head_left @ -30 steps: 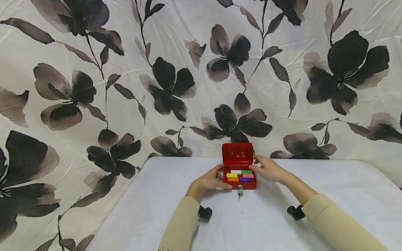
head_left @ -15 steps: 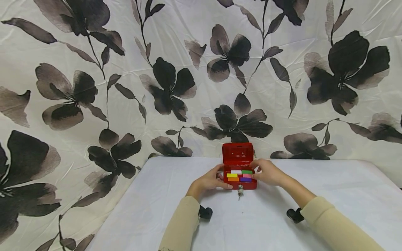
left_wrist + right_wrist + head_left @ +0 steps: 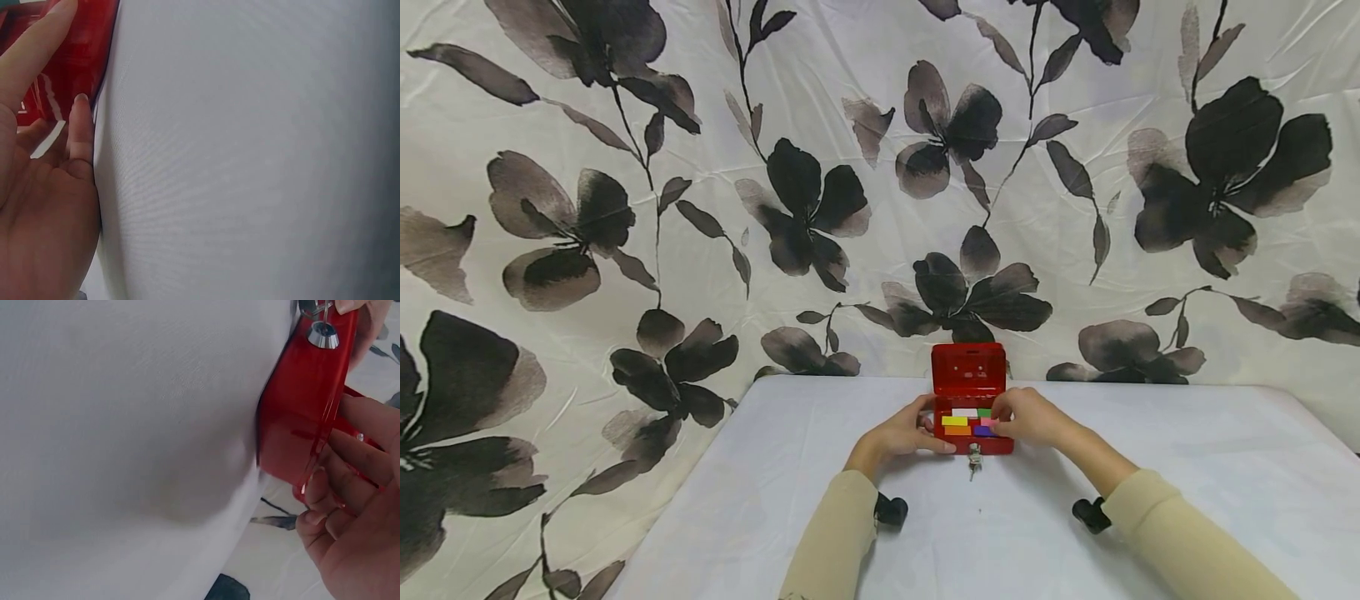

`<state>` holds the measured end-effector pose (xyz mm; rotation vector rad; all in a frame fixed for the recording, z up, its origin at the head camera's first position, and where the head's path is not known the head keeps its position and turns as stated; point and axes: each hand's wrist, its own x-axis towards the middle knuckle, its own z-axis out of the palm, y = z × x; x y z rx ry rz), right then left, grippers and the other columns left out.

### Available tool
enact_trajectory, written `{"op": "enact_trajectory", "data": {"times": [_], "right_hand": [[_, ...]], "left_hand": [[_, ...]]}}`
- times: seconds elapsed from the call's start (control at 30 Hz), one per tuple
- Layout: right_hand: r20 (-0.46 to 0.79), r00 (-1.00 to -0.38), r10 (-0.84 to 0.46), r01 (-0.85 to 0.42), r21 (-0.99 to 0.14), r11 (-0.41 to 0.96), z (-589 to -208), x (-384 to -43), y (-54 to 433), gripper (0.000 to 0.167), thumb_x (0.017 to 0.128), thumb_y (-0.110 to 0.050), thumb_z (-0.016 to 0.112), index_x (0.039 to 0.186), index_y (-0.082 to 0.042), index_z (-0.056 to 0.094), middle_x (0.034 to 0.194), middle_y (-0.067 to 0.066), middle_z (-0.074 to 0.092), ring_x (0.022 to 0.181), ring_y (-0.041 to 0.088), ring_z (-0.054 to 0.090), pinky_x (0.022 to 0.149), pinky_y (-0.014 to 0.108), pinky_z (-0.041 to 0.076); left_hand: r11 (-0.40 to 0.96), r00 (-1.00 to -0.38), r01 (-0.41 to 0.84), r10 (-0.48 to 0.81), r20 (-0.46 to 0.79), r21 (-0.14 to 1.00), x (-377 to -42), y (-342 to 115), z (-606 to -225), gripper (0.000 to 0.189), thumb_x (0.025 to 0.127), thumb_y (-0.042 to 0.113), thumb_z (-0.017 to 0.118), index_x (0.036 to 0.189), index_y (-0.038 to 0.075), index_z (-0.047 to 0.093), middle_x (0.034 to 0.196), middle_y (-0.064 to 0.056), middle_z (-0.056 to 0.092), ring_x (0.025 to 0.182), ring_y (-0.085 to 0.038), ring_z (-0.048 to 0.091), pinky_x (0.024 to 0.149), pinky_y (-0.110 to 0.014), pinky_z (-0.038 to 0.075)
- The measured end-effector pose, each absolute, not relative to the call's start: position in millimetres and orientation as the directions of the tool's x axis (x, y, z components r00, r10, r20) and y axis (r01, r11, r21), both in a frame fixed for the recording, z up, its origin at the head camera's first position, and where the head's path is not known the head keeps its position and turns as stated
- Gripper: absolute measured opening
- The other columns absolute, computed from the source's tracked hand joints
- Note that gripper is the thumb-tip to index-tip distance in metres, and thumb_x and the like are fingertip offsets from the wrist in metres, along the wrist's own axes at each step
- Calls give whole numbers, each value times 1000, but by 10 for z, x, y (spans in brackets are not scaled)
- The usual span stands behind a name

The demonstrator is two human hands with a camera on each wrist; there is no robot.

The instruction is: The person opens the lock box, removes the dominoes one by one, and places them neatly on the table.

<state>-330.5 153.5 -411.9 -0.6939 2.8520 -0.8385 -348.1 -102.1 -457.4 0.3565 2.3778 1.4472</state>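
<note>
The right hand [image 3: 1030,419] has slid leftward off the box's right edge and now reaches over the open red cash box [image 3: 973,407], fingers curled down among the coloured blocks [image 3: 966,422] inside; whether it pinches one I cannot tell. The left hand [image 3: 901,433] stays against the box's left wall, fingers fairly straight. The box sits mid-table on the white tablecloth [image 3: 775,500], lid upright, key [image 3: 973,457] in its front lock.

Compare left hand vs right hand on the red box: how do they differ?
The left hand rests against the red box at its left side, thumb on the front edge; the right hand reaches over the right rim. Left covers no colored blocks; right hides some. Both touch the box.
</note>
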Motion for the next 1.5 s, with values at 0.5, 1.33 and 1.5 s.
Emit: {"op": "enact_trajectory", "data": {"times": [0.5,1.33,1.5], "right_hand": [[-9,-907,-422,-367,-476,799,-4151,-3305,1411,20,95,-15,72,110,-1,74,94,5,71,85,19,59,85,42,59],[-44,-930,-364,-326,-357,876,-4132,-3304,1342,13,93,-21,75,95,-9,75,86,1,67,81,20,55,77,41,58],[-55,-923,-382,-333,-388,859,-4128,-3310,1349,12,93,-17,76,99,-7,77,91,3,71,83,20,57,82,44,59]], "left_hand": [[445,-911,40,385,-151,895,-3479,-1023,-4572,93,79,25,89,156,21,38,133,-5,56,120,-26,48,111,-57,40],[436,-905,48,399,-146,899,-3494,-1028,-4577,91,81,24,88,156,21,38,130,-5,57,118,-25,49,108,-52,45],[435,-906,45,398,-147,899,-3497,-1029,-4584,91,80,24,89,156,22,38,129,-4,57,119,-25,49,108,-52,45]]}}
